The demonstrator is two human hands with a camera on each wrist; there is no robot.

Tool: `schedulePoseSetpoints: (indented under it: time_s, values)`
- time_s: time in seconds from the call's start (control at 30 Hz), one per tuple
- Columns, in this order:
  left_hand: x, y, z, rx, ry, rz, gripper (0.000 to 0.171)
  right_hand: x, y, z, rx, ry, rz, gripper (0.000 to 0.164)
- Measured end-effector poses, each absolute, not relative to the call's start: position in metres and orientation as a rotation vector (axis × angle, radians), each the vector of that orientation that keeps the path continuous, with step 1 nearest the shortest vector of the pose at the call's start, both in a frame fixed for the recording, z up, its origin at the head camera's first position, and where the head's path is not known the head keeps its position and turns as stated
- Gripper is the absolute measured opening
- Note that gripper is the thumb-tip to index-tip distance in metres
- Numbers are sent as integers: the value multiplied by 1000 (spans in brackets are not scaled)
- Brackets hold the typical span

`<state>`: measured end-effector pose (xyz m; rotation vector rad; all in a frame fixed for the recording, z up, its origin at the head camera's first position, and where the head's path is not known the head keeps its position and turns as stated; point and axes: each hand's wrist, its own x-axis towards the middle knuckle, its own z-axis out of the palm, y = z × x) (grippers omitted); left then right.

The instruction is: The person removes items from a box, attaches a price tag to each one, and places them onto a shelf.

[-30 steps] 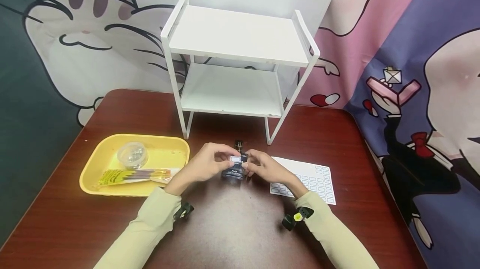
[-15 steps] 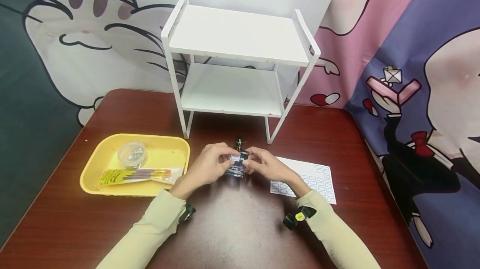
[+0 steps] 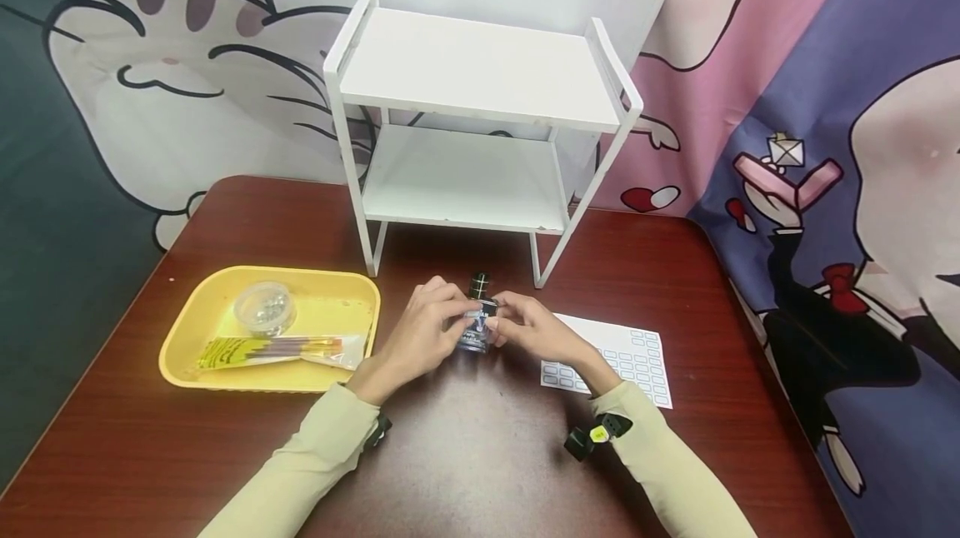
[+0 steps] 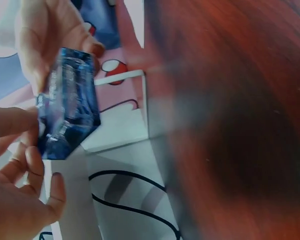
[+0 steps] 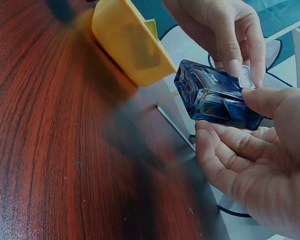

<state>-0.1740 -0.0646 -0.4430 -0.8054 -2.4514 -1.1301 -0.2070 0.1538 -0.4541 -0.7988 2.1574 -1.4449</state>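
Note:
A dark blue glass perfume bottle (image 3: 474,341) with a black cap (image 3: 478,285) is held between both hands over the middle of the table. My right hand (image 3: 534,331) grips its right side; in the right wrist view the thumb lies on the front face and the fingers curl beneath. Thumb and forefinger of my left hand (image 3: 426,328) pinch a small white blue-bordered sticker (image 5: 246,78) against that face, near the right thumb. White lettering shows on the glass below. The left wrist view shows the bottle's base (image 4: 70,107) tilted toward the camera.
A sheet of blue-bordered stickers (image 3: 637,363) lies under and beyond the right wrist. On the left, a yellow tray (image 3: 330,292) holds a clear round tub (image 3: 265,310) and a packet of thin sticks (image 3: 277,351). A white two-tier rack (image 3: 465,176) stands behind the hands.
My left hand has shifted slightly right and turned over the bottle. The sticker, earlier plain in the head view, is now largely covered by fingers, and more of the bottle's lettering shows.

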Motion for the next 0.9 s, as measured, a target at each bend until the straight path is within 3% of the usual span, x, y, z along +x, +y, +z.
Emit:
schedulePoseSetpoints:
  time_s: [0.3,0.9]
  values:
    - [-177,-68,-448,-918,-2366,-1027,22,-206,152,-453,-773,2138,-1447,19]
    - [-177,-66,-449,-876,-2248,-971,20,-204,153,-449,-773,2171,-1425,18]
